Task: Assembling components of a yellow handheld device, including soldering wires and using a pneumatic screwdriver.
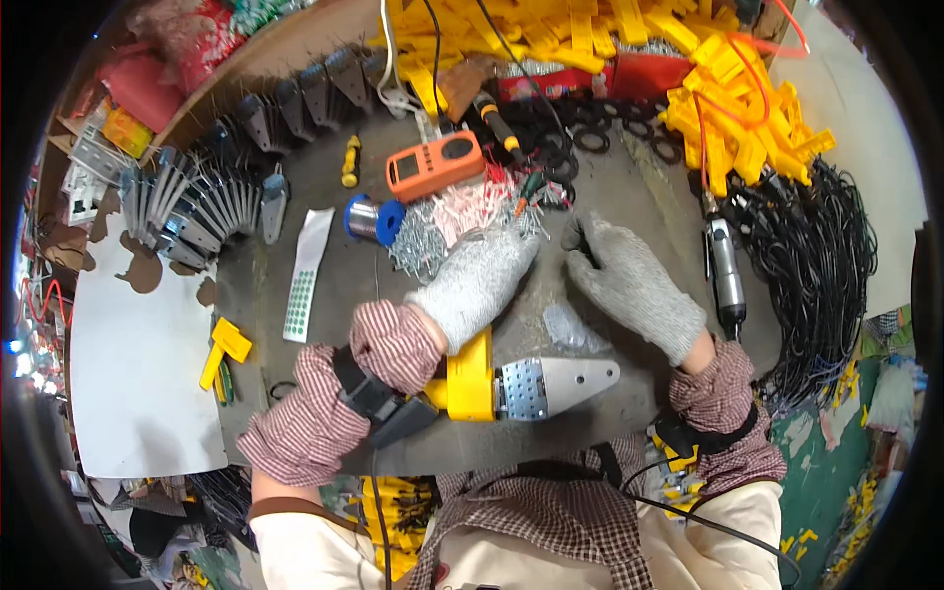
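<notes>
Loose silver screws (418, 246) lie against the left hand (482, 277), an orange meter (435, 165) just beyond and a yellow-and-grey piece (472, 382) nearer the body, partly under that wrist. The hands are apart, the right hand (631, 283) with bent fingers (whether either grips anything, I cannot tell); well beyond them sits a red box (649, 77), contents unclear

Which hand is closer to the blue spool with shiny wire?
The left. The left hand is to the right of the blue spool and a bit lower in the picture; the right hand is farther right.
</notes>
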Demonstrator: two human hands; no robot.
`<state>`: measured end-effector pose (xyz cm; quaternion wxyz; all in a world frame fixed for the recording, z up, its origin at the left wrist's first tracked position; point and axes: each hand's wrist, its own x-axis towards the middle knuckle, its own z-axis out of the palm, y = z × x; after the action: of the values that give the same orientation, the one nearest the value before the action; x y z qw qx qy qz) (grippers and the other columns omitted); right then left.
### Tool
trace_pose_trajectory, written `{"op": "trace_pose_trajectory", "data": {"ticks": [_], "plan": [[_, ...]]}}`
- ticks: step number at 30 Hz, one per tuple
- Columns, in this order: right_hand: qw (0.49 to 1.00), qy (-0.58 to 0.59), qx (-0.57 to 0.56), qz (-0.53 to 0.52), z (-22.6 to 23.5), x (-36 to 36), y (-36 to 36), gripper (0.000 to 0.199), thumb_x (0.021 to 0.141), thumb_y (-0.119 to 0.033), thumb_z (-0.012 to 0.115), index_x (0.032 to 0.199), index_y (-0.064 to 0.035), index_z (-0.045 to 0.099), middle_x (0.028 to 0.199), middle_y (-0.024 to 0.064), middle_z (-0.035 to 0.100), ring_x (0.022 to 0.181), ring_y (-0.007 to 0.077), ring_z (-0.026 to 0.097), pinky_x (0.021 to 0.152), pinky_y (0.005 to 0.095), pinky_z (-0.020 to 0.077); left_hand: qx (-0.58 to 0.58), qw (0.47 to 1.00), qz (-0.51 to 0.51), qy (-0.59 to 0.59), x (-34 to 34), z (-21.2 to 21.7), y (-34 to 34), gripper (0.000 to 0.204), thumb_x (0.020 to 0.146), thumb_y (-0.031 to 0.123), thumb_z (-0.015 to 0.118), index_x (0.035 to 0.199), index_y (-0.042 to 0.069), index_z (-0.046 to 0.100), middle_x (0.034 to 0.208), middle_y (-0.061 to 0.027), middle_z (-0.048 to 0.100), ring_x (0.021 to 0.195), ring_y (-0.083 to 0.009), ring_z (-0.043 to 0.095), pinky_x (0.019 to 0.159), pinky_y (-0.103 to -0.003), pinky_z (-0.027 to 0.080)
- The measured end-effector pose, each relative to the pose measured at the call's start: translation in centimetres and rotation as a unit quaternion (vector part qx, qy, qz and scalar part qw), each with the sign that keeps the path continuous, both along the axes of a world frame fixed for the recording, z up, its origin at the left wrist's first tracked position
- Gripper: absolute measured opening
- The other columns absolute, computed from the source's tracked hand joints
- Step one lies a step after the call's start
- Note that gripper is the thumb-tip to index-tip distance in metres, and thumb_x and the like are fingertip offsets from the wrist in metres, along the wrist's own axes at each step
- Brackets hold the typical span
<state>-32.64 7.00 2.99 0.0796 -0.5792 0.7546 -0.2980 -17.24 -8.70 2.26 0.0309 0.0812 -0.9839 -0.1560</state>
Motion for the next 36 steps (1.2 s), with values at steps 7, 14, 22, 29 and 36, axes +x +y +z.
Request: {"op": "trace_pose_trajectory", "data": {"ticks": [7,14,22,29,36], "plan": [[0.931,-0.335,-0.044,0.136,-0.6,6.5,6.4,0.035,0.089,0.007,0.058,0.122,-0.0034,0.060,0.098,0.0166,0.070,0.091,0.0298,0.071,0.078,0.0373,0.0552,-0.027,0.998,-0.053,0.001,0.3,-1.4,0.4,0.026,0.084,0.007,0.065,0.111,0.005,0.065,0.102,-0.0172,0.067,0.097,-0.0379,0.066,0.086,-0.043,0.054],[0.912,-0.391,-0.012,0.126,-4.2,7.3,4.9,0.020,0.092,-0.004,0.066,0.111,-0.0041,0.061,0.095,0.0136,0.070,0.090,0.0248,0.072,0.075,0.0350,0.0557,0.341,0.935,0.097,-0.020,7.2,0.0,1.7,0.020,0.093,0.010,0.067,0.110,0.001,0.070,0.105,-0.0126,0.072,0.097,-0.0232,0.068,0.088,-0.035,0.053],[0.911,-0.366,-0.041,0.188,-4.9,7.6,6.8,0.014,0.090,-0.003,0.067,0.103,-0.0031,0.066,0.097,0.0127,0.068,0.092,0.0286,0.068,0.081,0.0369,0.0540,0.311,0.946,-0.050,-0.079,7.3,1.0,1.4,0.021,0.093,0.019,0.068,0.106,0.003,0.072,0.103,-0.0132,0.071,0.101,-0.0284,0.066,0.093,-0.040,0.051],[0.905,-0.347,-0.082,0.233,-5.8,7.2,6.1,0.025,0.086,-0.001,0.068,0.110,-0.0036,0.067,0.100,0.0122,0.065,0.098,0.0305,0.065,0.089,0.0414,0.0517,0.280,0.931,-0.095,-0.212,5.0,1.7,0.0,0.023,0.093,0.019,0.064,0.109,0.003,0.070,0.108,-0.0130,0.069,0.106,-0.0300,0.062,0.096,-0.041,0.049],[0.938,-0.241,-0.061,0.241,-5.7,7.1,5.8,0.026,0.080,-0.004,0.072,0.105,-0.0063,0.069,0.104,0.0121,0.062,0.101,0.0320,0.062,0.089,0.0413,0.0503,0.318,0.900,-0.115,-0.275,4.4,1.7,-0.2,0.021,0.093,0.019,0.066,0.108,0.004,0.069,0.106,-0.0119,0.067,0.108,-0.0295,0.060,0.097,-0.041,0.048]]}}
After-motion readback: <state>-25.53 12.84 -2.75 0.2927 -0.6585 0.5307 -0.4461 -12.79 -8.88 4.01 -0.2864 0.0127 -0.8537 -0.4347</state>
